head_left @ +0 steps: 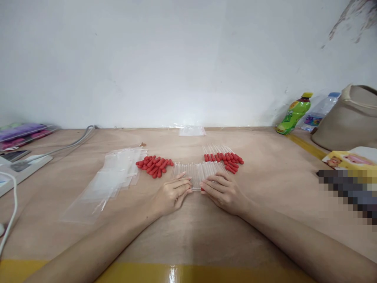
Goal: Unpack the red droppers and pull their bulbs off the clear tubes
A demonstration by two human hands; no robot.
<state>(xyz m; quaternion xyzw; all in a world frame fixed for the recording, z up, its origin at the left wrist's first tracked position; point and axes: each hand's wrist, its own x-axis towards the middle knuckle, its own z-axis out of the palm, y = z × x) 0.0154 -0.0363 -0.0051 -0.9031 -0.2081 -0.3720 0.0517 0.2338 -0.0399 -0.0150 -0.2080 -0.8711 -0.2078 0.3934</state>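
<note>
A thin clear tube (196, 189) lies level between my two hands. My left hand (176, 193) is closed round its left end, fingertips pressed together. At the other end, my right hand (222, 190) pinches a red rubber bulb (202, 189), mostly hidden by the fingers. Just beyond the hands lies a row of clear tubes (196, 173). A heap of red bulbs (153, 166) sits to the left of that row. Behind and to the right are tubes with red ends (217, 152), with several loose red bulbs (232, 167) beside them.
Clear plastic bags (113, 175) spread over the table's left part, and another bag (192, 131) lies by the wall. At far left are a power strip (25, 173) and cables. A green bottle (294, 114), a clear bottle (322, 110) and a beige bag (347, 122) stand right.
</note>
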